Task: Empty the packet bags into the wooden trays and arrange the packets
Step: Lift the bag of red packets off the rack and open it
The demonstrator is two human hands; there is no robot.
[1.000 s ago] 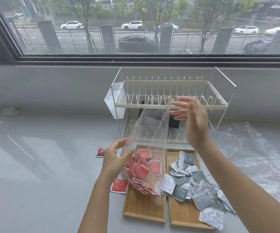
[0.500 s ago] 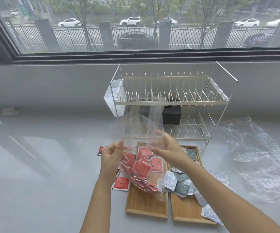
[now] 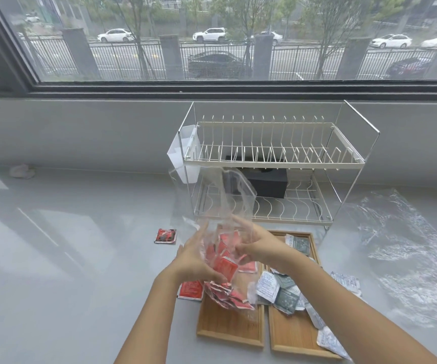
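A clear plastic bag (image 3: pixel 227 206) with several red packets (image 3: pixel 224 267) inside hangs over the left wooden tray (image 3: pixel 227 327). My left hand (image 3: pixel 196 258) grips the bag's left side. My right hand (image 3: pixel 259 245) grips its right side, fingers pressed into the plastic. More red packets (image 3: pixel 227 295) spill from the bag's lower end onto the left tray. The right wooden tray (image 3: pixel 293 334) holds several grey and white packets (image 3: pixel 280 290). Some of them overhang its right edge.
A red packet (image 3: pixel 191 290) lies on the counter by the left tray, and a darker one (image 3: pixel 165 235) lies further back. A wire dish rack (image 3: pixel 264 169) stands behind the trays. An empty crumpled clear bag (image 3: pixel 406 248) lies at the right.
My right hand came down from in front of the rack and took hold of the bag's right side. Both hands now squeeze the bag closer together above the left tray.
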